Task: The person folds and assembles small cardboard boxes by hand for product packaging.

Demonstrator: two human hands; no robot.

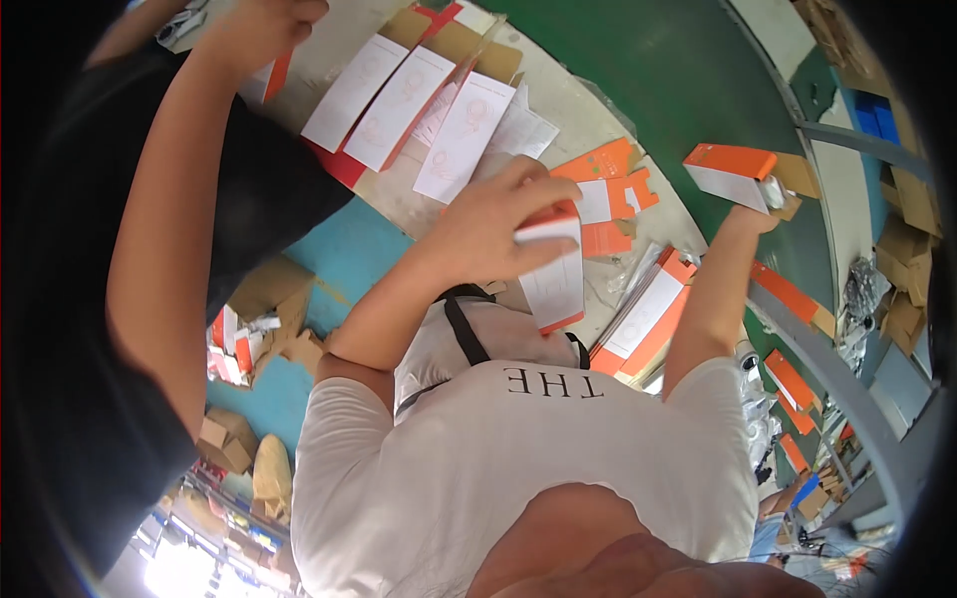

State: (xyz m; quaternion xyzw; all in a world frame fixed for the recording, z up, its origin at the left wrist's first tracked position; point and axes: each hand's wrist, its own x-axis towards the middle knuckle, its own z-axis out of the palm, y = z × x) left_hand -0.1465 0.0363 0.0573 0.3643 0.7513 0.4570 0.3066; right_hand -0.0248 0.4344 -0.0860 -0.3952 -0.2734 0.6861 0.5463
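Observation:
My left hand [508, 221] is closed around a small white carton with orange ends [555, 279], which stands tilted over the grey worktop [399, 199], close to my body. Out to the right, my right hand [755, 220] grips the lower end of an orange and white box [733, 171] above the green conveyor belt [638, 60]. That box's brown flaps are open, and something in clear plastic shows at its mouth. Most of the right fingers are hidden behind it. Beyond my left hand lie flat orange carton pieces [603, 194].
Three white boxes with line drawings, one of them [466, 140], lie at the far left of the worktop. A stack of flattened cartons [643, 324] is between my arms. A co-worker's arm [164, 229] reaches in at left. More orange boxes [788, 291] line the belt beyond a grey rail [827, 369].

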